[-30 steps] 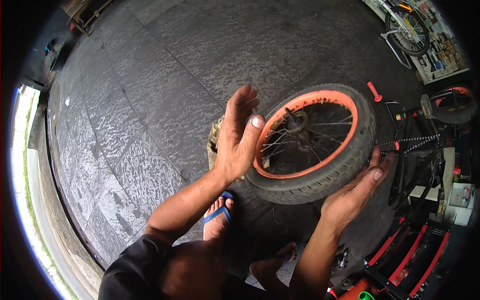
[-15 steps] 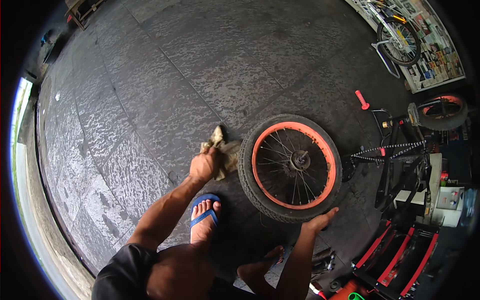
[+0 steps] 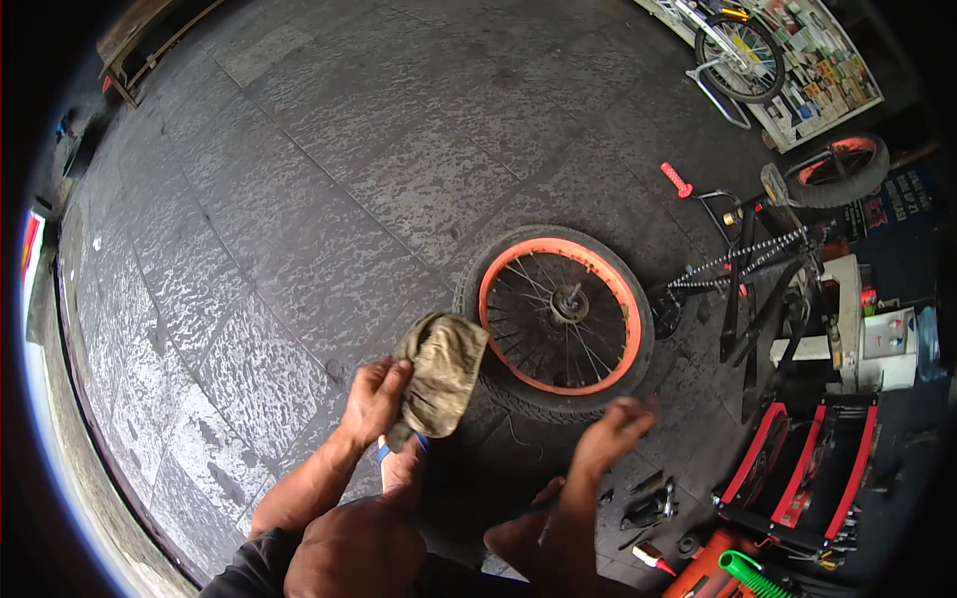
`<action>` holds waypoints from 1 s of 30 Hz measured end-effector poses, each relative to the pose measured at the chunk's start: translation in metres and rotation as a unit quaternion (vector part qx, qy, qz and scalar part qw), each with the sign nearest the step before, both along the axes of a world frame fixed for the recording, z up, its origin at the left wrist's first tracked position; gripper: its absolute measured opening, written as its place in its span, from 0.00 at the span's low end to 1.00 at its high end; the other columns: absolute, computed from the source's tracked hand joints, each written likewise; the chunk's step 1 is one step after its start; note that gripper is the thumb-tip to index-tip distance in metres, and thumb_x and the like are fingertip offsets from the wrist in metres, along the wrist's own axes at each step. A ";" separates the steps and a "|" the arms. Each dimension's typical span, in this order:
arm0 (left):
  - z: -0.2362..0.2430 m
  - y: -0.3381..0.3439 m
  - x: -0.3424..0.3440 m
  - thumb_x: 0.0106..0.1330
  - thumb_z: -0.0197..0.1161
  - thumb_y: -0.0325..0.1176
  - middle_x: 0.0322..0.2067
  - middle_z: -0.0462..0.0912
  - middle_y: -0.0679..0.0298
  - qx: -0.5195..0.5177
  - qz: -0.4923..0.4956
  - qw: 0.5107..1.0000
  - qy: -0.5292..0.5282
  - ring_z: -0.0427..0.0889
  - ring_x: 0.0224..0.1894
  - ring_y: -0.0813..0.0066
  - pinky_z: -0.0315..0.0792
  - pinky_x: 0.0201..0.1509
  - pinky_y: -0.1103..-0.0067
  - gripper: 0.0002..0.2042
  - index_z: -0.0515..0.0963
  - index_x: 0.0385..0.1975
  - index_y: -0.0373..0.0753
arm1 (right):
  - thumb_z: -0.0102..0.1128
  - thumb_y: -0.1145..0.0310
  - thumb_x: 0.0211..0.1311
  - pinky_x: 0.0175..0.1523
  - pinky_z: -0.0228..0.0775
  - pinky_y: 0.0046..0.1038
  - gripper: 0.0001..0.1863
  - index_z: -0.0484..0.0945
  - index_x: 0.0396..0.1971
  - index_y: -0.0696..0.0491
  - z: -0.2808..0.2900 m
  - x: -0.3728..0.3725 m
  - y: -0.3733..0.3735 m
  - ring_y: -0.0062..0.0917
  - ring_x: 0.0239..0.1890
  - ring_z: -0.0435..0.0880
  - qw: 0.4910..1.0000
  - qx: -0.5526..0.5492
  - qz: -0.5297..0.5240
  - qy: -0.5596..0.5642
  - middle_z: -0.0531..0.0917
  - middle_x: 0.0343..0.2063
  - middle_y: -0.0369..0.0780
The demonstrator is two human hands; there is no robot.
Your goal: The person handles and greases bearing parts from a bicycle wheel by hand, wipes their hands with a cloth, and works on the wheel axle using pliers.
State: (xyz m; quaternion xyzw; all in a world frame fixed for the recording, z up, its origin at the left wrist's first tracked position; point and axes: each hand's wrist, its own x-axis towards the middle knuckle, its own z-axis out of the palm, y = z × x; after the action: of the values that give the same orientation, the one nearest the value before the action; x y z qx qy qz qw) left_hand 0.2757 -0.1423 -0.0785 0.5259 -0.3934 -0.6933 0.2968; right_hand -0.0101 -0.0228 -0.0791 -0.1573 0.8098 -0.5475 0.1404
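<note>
A small bicycle wheel [image 3: 558,314] with an orange rim and a black tyre lies flat on the grey stone pavement. My left hand [image 3: 374,399] grips a crumpled, dirty tan rag [image 3: 439,369] that hangs just left of the tyre. My right hand [image 3: 613,434] hovers empty over the near edge of the tyre, fingers loosely apart and blurred. My feet in blue sandals show below the hands.
An upturned bicycle frame [image 3: 758,269] with an orange grip and a second orange wheel [image 3: 837,169] lies to the right. A red open toolbox [image 3: 797,468] and small tools [image 3: 648,503] sit lower right. Another bicycle [image 3: 738,50] stands at the back by a poster-covered wall.
The wheel went from held upright between both hands to lying flat on the pavement. My left hand picked up the rag and lifted it. My right hand came off the tyre.
</note>
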 end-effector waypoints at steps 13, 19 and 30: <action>0.004 0.009 0.000 0.71 0.59 0.36 0.27 0.80 0.71 -0.112 0.024 0.993 -0.017 0.71 0.29 0.86 0.67 0.34 0.82 0.12 0.80 0.30 0.35 | 0.61 0.68 0.64 0.42 0.75 0.36 0.11 0.79 0.43 0.57 0.029 0.167 -0.037 0.38 0.37 0.83 0.971 -0.066 0.219 0.071 0.81 0.36 0.47; 0.051 0.007 -0.019 0.72 0.60 0.35 0.26 0.72 0.75 -0.256 -0.019 0.962 -0.097 0.63 0.30 0.88 0.60 0.34 0.85 0.11 0.74 0.26 0.39 | 0.60 0.74 0.64 0.44 0.75 0.30 0.10 0.78 0.44 0.58 0.056 0.151 -0.025 0.31 0.38 0.82 0.972 -0.190 0.096 0.105 0.79 0.39 0.44; 0.137 0.046 -0.095 0.73 0.48 0.59 0.40 0.84 0.56 -0.142 -0.168 0.974 0.062 0.83 0.39 0.68 0.77 0.50 0.74 0.31 0.77 0.50 0.31 | 0.43 0.62 0.76 0.36 0.73 0.30 0.17 0.77 0.46 0.58 0.079 0.143 -0.010 0.31 0.33 0.82 0.809 -0.440 0.285 -0.264 0.82 0.35 0.44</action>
State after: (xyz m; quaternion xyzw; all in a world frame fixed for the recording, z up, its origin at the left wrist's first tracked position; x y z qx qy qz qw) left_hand 0.1812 -0.0961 0.0586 0.3609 -0.5512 -0.7015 0.2718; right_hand 0.1332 -0.0330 -0.0003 -0.2753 0.3327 -0.8010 0.4146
